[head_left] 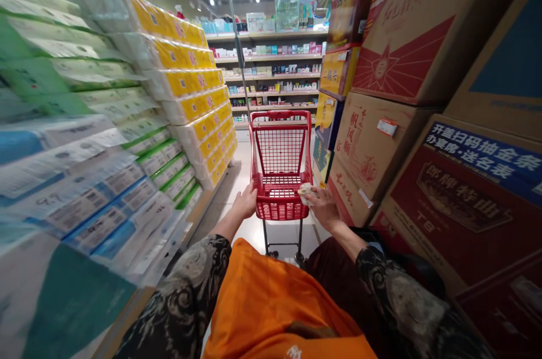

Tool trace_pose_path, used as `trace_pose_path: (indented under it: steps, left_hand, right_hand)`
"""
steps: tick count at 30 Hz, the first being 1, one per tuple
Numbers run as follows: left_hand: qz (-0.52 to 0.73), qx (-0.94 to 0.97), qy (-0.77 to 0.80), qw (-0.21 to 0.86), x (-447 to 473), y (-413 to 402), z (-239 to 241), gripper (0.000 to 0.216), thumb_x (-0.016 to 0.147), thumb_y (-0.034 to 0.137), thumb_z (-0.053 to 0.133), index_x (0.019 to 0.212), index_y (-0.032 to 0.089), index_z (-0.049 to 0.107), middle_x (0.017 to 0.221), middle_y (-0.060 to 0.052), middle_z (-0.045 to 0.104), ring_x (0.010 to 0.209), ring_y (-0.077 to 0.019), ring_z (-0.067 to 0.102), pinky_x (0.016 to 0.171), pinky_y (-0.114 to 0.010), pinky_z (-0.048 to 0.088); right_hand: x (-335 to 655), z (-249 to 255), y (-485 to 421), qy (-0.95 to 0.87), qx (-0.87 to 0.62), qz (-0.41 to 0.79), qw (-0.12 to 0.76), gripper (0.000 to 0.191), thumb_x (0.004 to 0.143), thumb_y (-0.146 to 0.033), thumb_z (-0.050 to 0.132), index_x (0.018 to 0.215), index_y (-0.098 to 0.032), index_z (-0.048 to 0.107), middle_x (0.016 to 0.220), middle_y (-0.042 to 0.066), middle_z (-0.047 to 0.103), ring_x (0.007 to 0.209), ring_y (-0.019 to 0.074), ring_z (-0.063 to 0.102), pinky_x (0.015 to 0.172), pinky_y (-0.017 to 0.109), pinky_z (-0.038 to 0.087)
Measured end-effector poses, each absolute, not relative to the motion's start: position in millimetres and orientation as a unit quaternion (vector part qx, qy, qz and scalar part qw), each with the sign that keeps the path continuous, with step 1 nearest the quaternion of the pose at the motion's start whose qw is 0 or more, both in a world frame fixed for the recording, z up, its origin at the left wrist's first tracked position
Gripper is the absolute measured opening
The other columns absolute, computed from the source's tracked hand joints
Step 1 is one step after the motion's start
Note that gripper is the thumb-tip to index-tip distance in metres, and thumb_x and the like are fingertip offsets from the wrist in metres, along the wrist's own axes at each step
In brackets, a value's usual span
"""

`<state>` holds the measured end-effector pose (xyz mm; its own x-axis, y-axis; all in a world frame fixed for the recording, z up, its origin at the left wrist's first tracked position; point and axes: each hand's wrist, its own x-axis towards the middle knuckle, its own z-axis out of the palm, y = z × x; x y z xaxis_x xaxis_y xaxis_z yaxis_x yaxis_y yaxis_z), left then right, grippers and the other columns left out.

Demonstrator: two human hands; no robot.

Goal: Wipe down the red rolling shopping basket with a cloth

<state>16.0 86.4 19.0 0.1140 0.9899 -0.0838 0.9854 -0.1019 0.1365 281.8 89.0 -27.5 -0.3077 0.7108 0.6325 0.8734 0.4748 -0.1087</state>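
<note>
The small red plastic shopping cart (280, 170), its basket seemingly bare, is being gripped at its near rim by the left hand (245, 202); a crumpled pale cloth (305, 192) is being clutched against it by the right hand (324, 208), between stacked goods

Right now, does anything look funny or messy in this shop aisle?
Not much. The red cart is empty and upright, both hands on its near edge. The right hand also clutches a crumpled whitish thing; I cannot tell what. The stacked cardboard boxes crowd the aisle.
</note>
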Motion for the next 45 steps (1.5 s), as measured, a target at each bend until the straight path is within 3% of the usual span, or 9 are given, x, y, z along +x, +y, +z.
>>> trace_pose_path:
  steps: [4, 7, 9, 15, 19, 25, 33, 40, 45]
  left_hand:
    - [0.015, 0.735, 0.673, 0.078, 20.0, 88.2, 19.5, 0.044, 0.085, 0.028, 0.038, 0.127, 0.014, 0.042, 0.151, -0.017, 0.01, 0.137, -0.0248, 0.02, 0.106, -0.046, 0.029]
    - [0.009, 0.745, 0.664, 0.059, 17.5, 88.9, 19.4, 0.047, 0.083, 0.023, 0.038, 0.129, 0.013, 0.04, 0.151, -0.017, 0.011, 0.137, -0.0236, 0.021, 0.105, -0.044, 0.031]
    - [0.007, 0.749, 0.661, 0.05, 13.9, 89.5, 19.7, 0.048, 0.082, 0.02, 0.039, 0.129, 0.012, 0.039, 0.151, -0.017, 0.011, 0.137, -0.0234, 0.021, 0.105, -0.045, 0.031]
    - [0.03, 0.737, 0.675, 0.005, 13.6, 84.3, 8.8, 0.055, 0.079, 0.014, 0.037, 0.135, 0.014, 0.033, 0.151, -0.013, 0.016, 0.138, -0.0226, 0.019, 0.107, -0.047, 0.028]
    - [0.051, 0.73, 0.68, -0.038, 22.5, 75.8, -12.3, 0.061, 0.078, 0.014, 0.04, 0.137, 0.007, 0.028, 0.15, -0.016, 0.017, 0.138, -0.0279, 0.013, 0.107, -0.046, 0.028]
    - [0.041, 0.77, 0.632, -0.076, 11.8, 85.6, -27.1, 0.068, 0.071, 0.02, 0.052, 0.134, 0.001, 0.032, 0.145, -0.023, 0.027, 0.137, -0.0326, 0.016, 0.109, -0.043, 0.027]
    - [0.06, 0.793, 0.603, -0.059, 7.1, 95.4, -27.5, 0.071, 0.066, 0.023, 0.057, 0.131, 0.005, 0.035, 0.145, -0.022, 0.028, 0.137, -0.0334, 0.015, 0.109, -0.043, 0.028]
    - [0.063, 0.813, 0.578, -0.027, 9.5, 107.9, -30.1, 0.071, 0.063, 0.021, 0.059, 0.129, 0.005, 0.035, 0.145, -0.022, 0.028, 0.137, -0.0348, 0.014, 0.11, -0.047, 0.025]
    - [0.086, 0.812, 0.578, -0.008, 6.2, 105.9, -27.1, 0.073, 0.065, 0.016, 0.058, 0.132, 0.004, 0.03, 0.147, -0.023, 0.022, 0.138, -0.0313, 0.013, 0.111, -0.043, 0.024]
  right_hand:
    - [241.4, -23.4, 89.4, -0.826, -0.46, -0.104, 0.308, 0.024, 0.08, -0.02, 0.06, 0.103, -0.024, 0.067, 0.103, 0.007, 0.059, 0.093, 0.0209, 0.05, 0.078, 0.031, 0.038]
    - [201.7, -19.1, 89.4, -0.854, -0.421, -0.099, 0.289, 0.035, 0.081, -0.022, 0.059, 0.116, -0.023, 0.06, 0.096, 0.007, 0.061, 0.089, 0.0197, 0.051, 0.077, 0.032, 0.037]
    - [196.4, -17.6, 89.7, -0.848, -0.434, -0.1, 0.287, 0.031, 0.081, -0.024, 0.058, 0.112, -0.021, 0.061, 0.096, 0.008, 0.061, 0.09, 0.0202, 0.051, 0.081, 0.034, 0.036]
    - [253.7, -26.8, 94.5, -0.798, -0.492, -0.119, 0.326, 0.024, 0.08, -0.017, 0.056, 0.103, -0.018, 0.061, 0.132, 0.012, 0.047, 0.125, 0.0257, 0.036, 0.102, 0.046, 0.025]
    - [244.0, -42.5, 92.5, -0.792, -0.512, -0.104, 0.316, 0.03, 0.086, -0.011, 0.045, 0.112, -0.019, 0.057, 0.136, 0.01, 0.045, 0.13, 0.0231, 0.032, 0.105, 0.045, 0.026]
    - [191.5, -50.2, 97.0, -0.824, -0.469, -0.102, 0.302, 0.036, 0.09, -0.022, 0.045, 0.125, -0.026, 0.051, 0.14, 0.009, 0.039, 0.129, 0.026, 0.031, 0.103, 0.045, 0.03]
    - [248.7, -30.4, 103.0, -0.78, -0.537, -0.059, 0.317, 0.034, 0.086, -0.016, 0.048, 0.118, -0.017, 0.059, 0.13, 0.014, 0.046, 0.12, 0.0254, 0.039, 0.101, 0.044, 0.034]
    - [190.4, -44.5, 107.9, -0.818, -0.466, -0.082, 0.328, 0.033, 0.088, -0.022, 0.049, 0.12, -0.02, 0.057, 0.134, 0.011, 0.044, 0.125, 0.024, 0.034, 0.106, 0.04, 0.031]
    - [232.5, -46.3, 102.6, -0.819, -0.462, -0.092, 0.328, 0.033, 0.089, -0.02, 0.047, 0.12, -0.018, 0.058, 0.131, 0.013, 0.047, 0.125, 0.0217, 0.038, 0.105, 0.037, 0.035]
